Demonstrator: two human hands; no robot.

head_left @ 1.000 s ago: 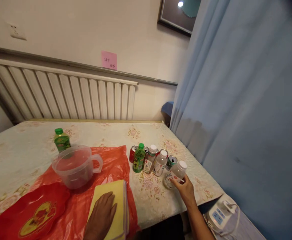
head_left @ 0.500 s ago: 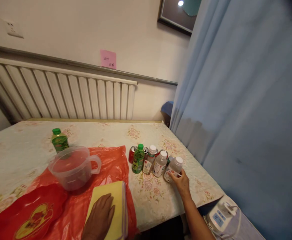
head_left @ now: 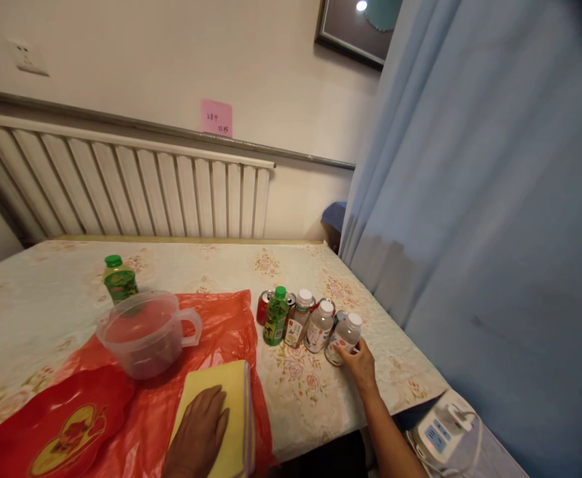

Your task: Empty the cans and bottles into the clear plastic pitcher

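Observation:
My right hand (head_left: 359,364) grips a clear bottle with a white cap (head_left: 346,335) low on its body, at the right end of a row. Beside it in the row stand two more white-capped bottles, one labelled bottle (head_left: 319,327) in the middle and another clear bottle (head_left: 298,318), then a small green-capped green bottle (head_left: 275,317). Several drink cans, among them a red can (head_left: 262,308), are partly hidden behind them. My left hand (head_left: 202,425) lies flat, fingers stretched out, on a folded yellow cloth (head_left: 235,385).
A red plastic sheet (head_left: 221,318) lies under the cloth, a clear plastic jug with a handle (head_left: 144,342) and a red scalloped tray (head_left: 16,425). Behind the jug stands another green-capped bottle (head_left: 120,280). A power strip (head_left: 440,428) sits beyond the table's right edge, near a blue curtain (head_left: 494,232).
The bottle in my right hand has shifted slightly left toward the row and stands a little more upright. My left hand has stayed on the cloth.

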